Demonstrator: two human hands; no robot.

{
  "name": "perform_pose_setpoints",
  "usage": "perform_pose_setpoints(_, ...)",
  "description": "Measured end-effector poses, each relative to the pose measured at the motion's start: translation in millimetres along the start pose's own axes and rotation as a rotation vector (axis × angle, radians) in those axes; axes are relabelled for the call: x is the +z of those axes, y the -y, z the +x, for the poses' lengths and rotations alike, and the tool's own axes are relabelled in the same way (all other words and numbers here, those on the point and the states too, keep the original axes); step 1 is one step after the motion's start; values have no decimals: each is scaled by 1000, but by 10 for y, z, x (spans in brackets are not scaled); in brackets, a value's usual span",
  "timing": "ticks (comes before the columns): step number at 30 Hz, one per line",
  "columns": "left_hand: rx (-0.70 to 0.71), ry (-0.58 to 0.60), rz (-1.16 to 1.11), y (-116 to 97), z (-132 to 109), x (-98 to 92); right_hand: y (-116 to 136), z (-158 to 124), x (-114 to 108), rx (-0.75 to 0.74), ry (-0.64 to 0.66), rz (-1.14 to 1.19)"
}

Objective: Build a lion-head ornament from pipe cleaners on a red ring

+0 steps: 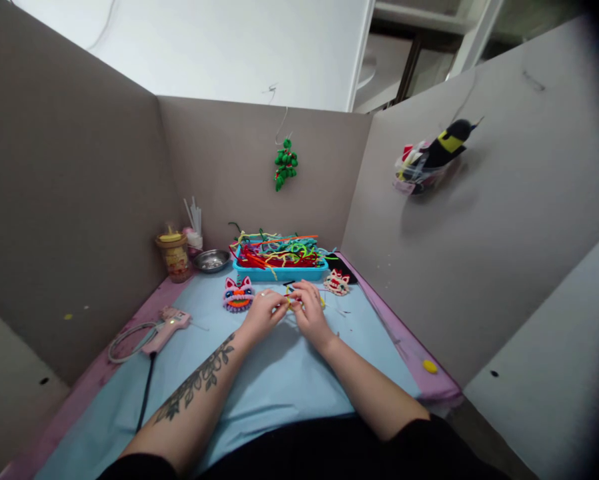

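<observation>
Both hands meet over the middle of the blue-covered table, fingertips pinched close together. My left hand (265,315) and my right hand (309,315) are closed on a small yellow pipe cleaner (289,303), mostly hidden by the fingers. More coloured pieces lie beside and partly behind my right hand, too covered to make out. Just left of my left hand is a purple, pink and orange animal-face figure (238,296) of fuzzy pipe cleaner. A cream and red animal face (336,283) rests beyond my right hand.
A blue tray (279,274) heaped with pipe cleaners stands at the back. Left of it are a metal bowl (212,261) and a lidded cup (175,257). A pink glue gun (167,329) with its cord lies at left. A yellow disc (430,367) sits near the right edge. Panels enclose three sides.
</observation>
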State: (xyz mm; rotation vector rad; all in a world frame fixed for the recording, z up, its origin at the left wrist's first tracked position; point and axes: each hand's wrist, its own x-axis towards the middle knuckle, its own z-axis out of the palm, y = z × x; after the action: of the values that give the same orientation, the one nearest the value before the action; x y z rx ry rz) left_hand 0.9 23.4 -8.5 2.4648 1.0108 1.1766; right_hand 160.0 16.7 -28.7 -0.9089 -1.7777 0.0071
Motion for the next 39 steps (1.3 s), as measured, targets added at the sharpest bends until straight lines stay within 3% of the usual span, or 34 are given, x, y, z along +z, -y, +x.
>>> perform_pose_setpoints(6,-358,-46,-575,69,20,44,-105,43,-81,172,-156,141)
perform_pose_setpoints(12,-670,-56,-1022,74,28,21,-174,56,-90,288,-115,303)
perform_pose_setpoints(15,-809,-76,-1223,92,27,1,-208,52,-42,424,-139,528)
perform_pose_setpoints(18,-920,-137,-1341,125,29,5,-221,62,11,605,-81,790)
perform_pose_setpoints(22,-935,-128,-1371,159,20,39,-171,95,28,774,-11,1084)
perform_pose_setpoints(28,-875,17,-1396,150,2,40,-147,136,-43,869,-58,1269)
perform_pose_setpoints(35,-893,-18,-1412,143,22,19,-211,106,-25,862,65,1260)
perform_pose_setpoints(39,-870,-72,-1381,167,21,33,-223,75,18,775,106,1058)
